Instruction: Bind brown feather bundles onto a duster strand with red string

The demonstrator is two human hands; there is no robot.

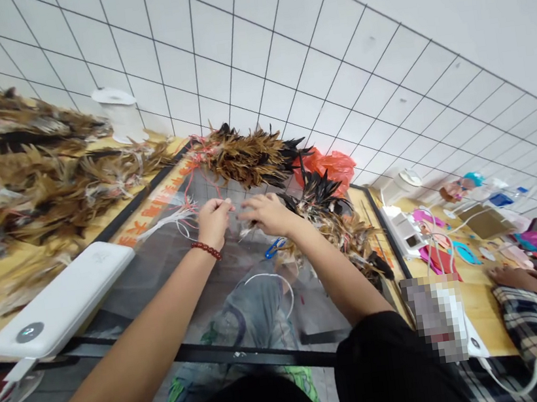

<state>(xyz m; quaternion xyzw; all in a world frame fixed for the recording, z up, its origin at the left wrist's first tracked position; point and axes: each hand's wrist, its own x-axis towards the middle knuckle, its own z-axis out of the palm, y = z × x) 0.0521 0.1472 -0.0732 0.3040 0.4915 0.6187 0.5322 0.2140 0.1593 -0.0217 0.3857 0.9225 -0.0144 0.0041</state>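
Above a see-through tabletop (197, 302), my two hands face each other close together. My left hand (213, 225), with a red bead bracelet (206, 250) at the wrist, is closed in a pinch; what lies in it is too small to tell. Fingers curled, my right hand (266, 214) points toward it, and a pale, thin tip (247, 232) shows beneath; its grip is partly hidden. White strings (165, 221) lie left of my left hand. Blue-handled snips (275, 247) are below my right hand. Brown and black feathers (334, 212) lie beside my right wrist.
Feather bundles with pink strings (247, 157) and a red plastic bag (336, 167) lie at the back. More feathers (48, 184) cover the left table. A white power bank (64, 300) is near its edge. At right, a person's plaid sleeve (525, 312) rests by small coloured parts and cables.
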